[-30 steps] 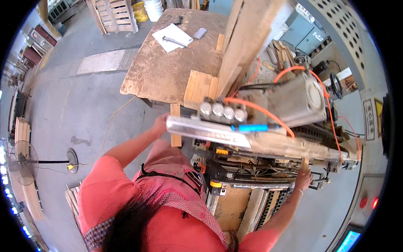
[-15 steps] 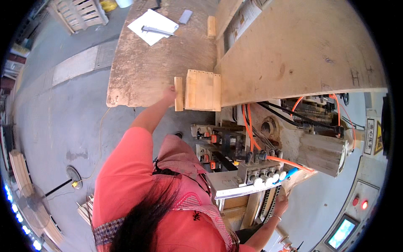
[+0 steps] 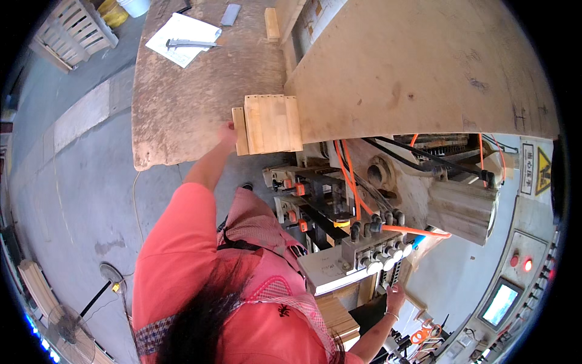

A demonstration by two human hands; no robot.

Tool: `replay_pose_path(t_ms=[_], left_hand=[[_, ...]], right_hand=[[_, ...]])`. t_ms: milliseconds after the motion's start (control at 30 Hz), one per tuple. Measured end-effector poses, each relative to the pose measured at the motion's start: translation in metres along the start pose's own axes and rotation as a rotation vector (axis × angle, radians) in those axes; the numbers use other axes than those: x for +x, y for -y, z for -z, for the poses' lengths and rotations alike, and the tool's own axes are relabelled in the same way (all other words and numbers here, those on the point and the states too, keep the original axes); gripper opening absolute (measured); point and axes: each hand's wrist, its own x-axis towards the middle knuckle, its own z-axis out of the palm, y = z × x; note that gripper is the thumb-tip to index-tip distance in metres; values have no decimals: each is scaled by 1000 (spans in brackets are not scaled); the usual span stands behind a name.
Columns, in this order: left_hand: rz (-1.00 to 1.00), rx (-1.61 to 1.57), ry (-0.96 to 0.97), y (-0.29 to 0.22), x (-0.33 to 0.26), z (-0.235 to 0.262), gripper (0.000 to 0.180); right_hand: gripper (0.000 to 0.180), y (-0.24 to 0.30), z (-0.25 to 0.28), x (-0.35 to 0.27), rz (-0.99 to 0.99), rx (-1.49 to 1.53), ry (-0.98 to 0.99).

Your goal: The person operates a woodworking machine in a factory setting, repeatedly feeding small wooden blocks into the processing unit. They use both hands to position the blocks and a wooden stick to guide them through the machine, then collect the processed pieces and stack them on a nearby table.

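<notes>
- Worn workbench (image 3: pixel 176 91).
- Left hand (image 3: pixel 228 130): fingers appear closed on the slat's left side.
- Wooden slat (image 3: pixel 240 132), one, at the bench's near edge: presumably light, stiff, dry, hardly fragile; best held mid-length by its long edges.
- Slat stack (image 3: pixel 265 124), just right of it.
- Right hand (image 3: pixel 396 297), near the machine's valve block (image 3: pixel 357 246): fingers curled; cannot tell whether holding anything.

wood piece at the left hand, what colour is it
The wood piece is light yellowish tan, showing best in the head view.
</notes>
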Motion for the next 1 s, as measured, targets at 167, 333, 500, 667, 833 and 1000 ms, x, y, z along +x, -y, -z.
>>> replay_pose_path(t_ms=[167,333,500,667,833,1000], left_hand=[[-7,226,-60,-31,-23,-10,27],[230,-725,123,41,42,-26,34],[-89,45,-175,25,-7,-22,37],[10,-110,93,41,-114,6,39],[-259,148,524,53,-265,17,21],[-268,182,702,-178,-471,5,30]], right_hand=[[29,-14,-11,-36,-46,-20,11],[31,-15,-1,12,1,-74,1],[31,-10,-7,33,46,-8,-23],[22,14,6,83,142,9,-205],[23,29,26,170,296,179,-377],[36,25,28,254,342,196,-496]])
